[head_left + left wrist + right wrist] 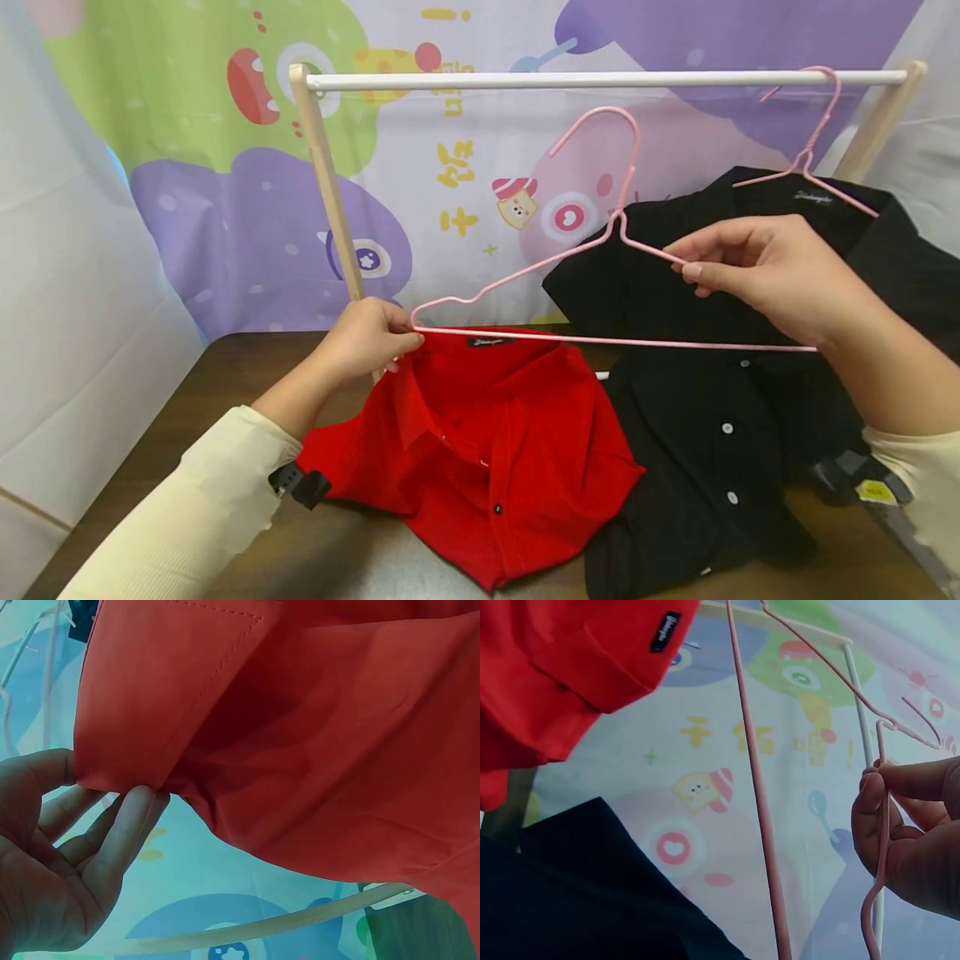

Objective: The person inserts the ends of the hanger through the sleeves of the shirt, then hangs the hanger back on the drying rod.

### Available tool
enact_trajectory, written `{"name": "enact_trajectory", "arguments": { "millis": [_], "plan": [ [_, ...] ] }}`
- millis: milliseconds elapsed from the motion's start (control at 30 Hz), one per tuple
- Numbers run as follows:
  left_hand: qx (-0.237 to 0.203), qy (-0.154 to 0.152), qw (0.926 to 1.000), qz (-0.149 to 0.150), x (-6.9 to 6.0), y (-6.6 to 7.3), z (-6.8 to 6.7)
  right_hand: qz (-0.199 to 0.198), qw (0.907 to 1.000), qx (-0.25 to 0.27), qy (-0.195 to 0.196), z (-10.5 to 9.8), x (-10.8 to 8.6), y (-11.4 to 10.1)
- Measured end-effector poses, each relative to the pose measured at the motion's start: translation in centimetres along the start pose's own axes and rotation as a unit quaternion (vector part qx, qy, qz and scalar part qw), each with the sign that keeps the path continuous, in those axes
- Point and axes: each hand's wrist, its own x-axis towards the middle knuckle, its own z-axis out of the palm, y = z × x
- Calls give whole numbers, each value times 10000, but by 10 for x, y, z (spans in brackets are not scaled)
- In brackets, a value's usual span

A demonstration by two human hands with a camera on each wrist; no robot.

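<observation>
My left hand [365,337] pinches a red shirt [517,450] by its collar, near the left end of a pink wire hanger [525,271]. In the left wrist view the thumb and fingers [124,832] grip the collar's edge. The shirt droops from there over the table, its dark label and a button facing me. My right hand [772,267] holds the hanger by its right shoulder, between thumb and fingers; the right wrist view shows this pinch on the wire [883,825]. The hanger's bottom bar passes in front of the shirt's collar. Its hook stands free below the rail.
A rack with a white rail [600,81] and wooden posts [326,175] spans the back. On its right, a black shirt [697,400] hangs from another pink hanger [813,125]. Beneath lies a dark wooden table [247,367], with a cartoon-print curtain [480,33] behind.
</observation>
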Motion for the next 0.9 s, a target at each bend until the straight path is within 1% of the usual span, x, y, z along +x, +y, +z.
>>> {"name": "enact_trajectory", "arguments": {
  "millis": [33, 133, 267, 367, 500, 700, 800, 900],
  "plan": [
    [-31, -8, 10000, -16, 0, 0, 0, 34, 10000, -54, -68, 0, -1, 1],
    [-32, 6, 10000, -76, -1, 1, -1, 189, 9987, -435, -194, 1, -6, 1],
    [-69, -25, 9998, -206, -3, 0, -1, 282, 9953, -895, -259, -2, -16, 1],
    [-102, -73, 9995, -295, -4, 0, -2, 259, 9941, -1008, -310, -5, -22, 3],
    [-64, -41, 9995, -303, -5, 1, -3, 114, 9942, -898, -575, 1, -26, 8],
    [242, 79, 9997, -40, -6, 8, 0, -256, 9936, -471, -998, 26, -26, 15],
    [236, 134, 9996, -14, -7, 14, 3, -268, 9933, -185, -1110, 42, -23, 13],
    [113, 205, 9997, -82, -9, 20, 6, -205, 9927, 60, -1191, 56, -19, 11]
  ]
}}
